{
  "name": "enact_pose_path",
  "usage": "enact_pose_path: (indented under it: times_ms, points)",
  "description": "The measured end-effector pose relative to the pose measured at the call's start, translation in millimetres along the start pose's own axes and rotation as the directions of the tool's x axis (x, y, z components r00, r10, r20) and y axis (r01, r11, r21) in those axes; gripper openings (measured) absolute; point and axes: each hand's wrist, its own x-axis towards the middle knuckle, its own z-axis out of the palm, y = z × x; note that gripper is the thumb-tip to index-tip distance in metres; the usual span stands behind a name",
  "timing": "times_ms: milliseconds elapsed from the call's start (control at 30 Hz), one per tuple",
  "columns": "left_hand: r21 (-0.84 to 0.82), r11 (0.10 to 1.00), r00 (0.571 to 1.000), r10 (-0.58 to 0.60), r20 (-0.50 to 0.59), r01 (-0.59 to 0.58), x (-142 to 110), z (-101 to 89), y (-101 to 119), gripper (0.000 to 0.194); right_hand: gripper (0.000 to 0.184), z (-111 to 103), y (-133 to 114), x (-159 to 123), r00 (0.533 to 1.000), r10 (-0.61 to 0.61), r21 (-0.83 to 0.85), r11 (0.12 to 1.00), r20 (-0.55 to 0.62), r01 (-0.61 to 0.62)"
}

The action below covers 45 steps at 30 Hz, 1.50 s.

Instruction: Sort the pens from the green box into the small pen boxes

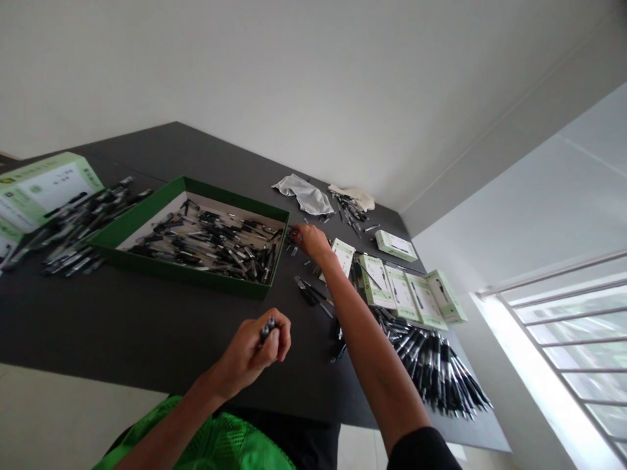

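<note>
My left hand [255, 346] is closed in a fist around pens [267, 326], whose ends poke up above the fingers. It is over the front of the dark table. My right hand [313, 243] reaches forward to the right wall of a green box [196, 279]. Its fingers are pinched together near small parts on the table, with a dark and reddish bit at the fingertips too small to name. Inside the box lies a jumble of black and clear pens [210, 241]. Several loose pens [313, 294] rest on the table below my right wrist.
Green and white pen boxes [404, 294] lie to the right, above a fanned pile of black pens [438, 369]. Another pen pile [93, 222] and a larger carton [46, 189] are on the left. White cloths [306, 194] lie near the wall.
</note>
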Motion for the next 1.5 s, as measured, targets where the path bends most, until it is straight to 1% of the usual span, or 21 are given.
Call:
enact_pose_path:
  times_ms: [100, 200, 367, 467, 500, 533, 600, 667, 700, 733, 800, 867, 900, 933, 1033, 1100, 1167, 1233, 1300, 1367, 1500]
  points:
    - [-0.029, 0.999, 0.999, -0.017, -0.041, 0.015, -1.2, 0.6, 1.9, 0.041, 0.027, -3.2, 8.6, -4.8, 0.998, -0.016, 0.048, 0.999, -0.058, 0.018]
    - [-0.034, 0.999, 0.997, -0.009, -0.076, 0.006, -3.4, 0.6, 0.8, 0.039, 0.026, -11.8, 24.8, -17.3, 0.992, -0.045, 0.100, 0.993, -0.119, 0.057]
    - [0.046, 0.998, 0.999, 0.049, -0.022, -0.048, -4.0, 0.0, -2.3, 0.034, 0.027, -34.8, 51.8, -52.4, 0.974, -0.070, 0.158, 0.982, -0.217, 0.106]
    - [0.113, 0.990, 0.996, 0.083, 0.014, -0.084, -3.7, -0.8, -1.8, 0.032, 0.028, -51.4, 69.7, -76.8, 0.947, -0.026, 0.177, 0.980, -0.322, 0.088]
    - [0.125, 0.988, 0.996, 0.090, 0.021, -0.092, -3.8, -1.1, -1.5, 0.031, 0.030, -57.0, 77.0, -84.9, 0.925, 0.018, 0.193, 0.979, -0.381, 0.060]
    - [0.131, 0.987, 0.995, 0.095, 0.026, -0.097, -4.0, -1.4, -1.1, 0.030, 0.034, -62.4, 84.6, -92.7, 0.889, 0.083, 0.222, 0.975, -0.451, 0.021]
    - [0.135, 0.984, 0.993, 0.111, 0.030, -0.114, -4.5, -1.6, -0.8, 0.028, 0.048, -71.3, 99.1, -107.6, 0.789, 0.251, 0.315, 0.946, -0.560, -0.077]
    - [0.143, 0.982, 0.992, 0.124, 0.022, -0.126, -4.8, -1.5, -1.0, 0.027, 0.063, -76.7, 109.8, -121.2, 0.693, 0.392, 0.417, 0.897, -0.605, -0.144]
    - [0.150, 0.980, 0.991, 0.130, 0.019, -0.131, -4.8, -1.5, -1.2, 0.027, 0.067, -78.0, 113.2, -127.6, 0.658, 0.434, 0.453, 0.878, -0.615, -0.155]
    - [0.159, 0.978, 0.991, 0.133, 0.019, -0.134, -4.9, -1.5, -1.5, 0.027, 0.070, -78.4, 115.6, -133.6, 0.630, 0.454, 0.472, 0.868, -0.630, -0.153]
    - [0.178, 0.975, 0.991, 0.132, 0.025, -0.134, -5.4, -1.9, -2.4, 0.026, 0.070, -77.5, 118.8, -144.6, 0.587, 0.445, 0.456, 0.879, -0.676, -0.140]
    - [0.192, 0.972, 0.991, 0.131, 0.031, -0.134, -6.5, -2.6, -3.6, 0.025, 0.068, -75.8, 121.9, -152.6, 0.574, 0.399, 0.393, 0.909, -0.715, -0.141]
    - [0.196, 0.971, 0.991, 0.131, 0.032, -0.135, -7.2, -3.0, -4.3, 0.024, 0.067, -75.1, 123.5, -154.8, 0.588, 0.375, 0.365, 0.920, -0.717, -0.143]
    - [0.201, 0.970, 0.991, 0.132, 0.032, -0.136, -8.0, -3.4, -5.0, 0.023, 0.066, -74.5, 124.7, -155.6, 0.621, 0.355, 0.346, 0.928, -0.699, -0.142]
    - [0.209, 0.968, 0.990, 0.137, 0.032, -0.141, -9.5, -3.5, -7.2, 0.023, 0.058, -72.5, 121.6, -147.4, 0.784, 0.240, 0.286, 0.955, -0.572, -0.083]
    - [0.211, 0.967, 0.990, 0.136, 0.033, -0.140, -9.5, -3.1, -8.3, 0.023, 0.046, -68.8, 111.2, -133.5, 0.868, 0.109, 0.169, 0.985, -0.485, -0.029]
    - [0.209, 0.969, 0.991, 0.131, 0.028, -0.134, -8.9, -2.6, -9.1, 0.024, 0.028, -61.6, 95.4, -114.9, 0.924, 0.010, -0.005, 1.000, -0.381, -0.013]
    - [0.203, 0.972, 0.993, 0.121, 0.015, -0.122, -8.3, -2.3, -9.5, 0.025, 0.024, -51.9, 78.6, -94.5, 0.975, -0.004, -0.146, 0.989, -0.224, -0.029]
    - [0.189, 0.977, 0.995, 0.101, -0.004, -0.098, -8.0, -2.3, -9.8, 0.026, 0.023, -42.2, 65.0, -75.8, 0.990, 0.002, -0.202, 0.979, -0.139, -0.030]
    - [0.165, 0.983, 0.996, 0.091, -0.023, -0.086, -8.1, -2.4, -9.8, 0.026, 0.022, -35.0, 56.4, -61.2, 0.996, 0.003, -0.236, 0.971, -0.092, -0.024]
    - [0.128, 0.987, 0.994, 0.105, -0.031, -0.100, -8.5, -2.9, -9.8, 0.026, 0.024, -30.3, 51.1, -45.8, 1.000, 0.015, -0.315, 0.949, -0.012, -0.018]
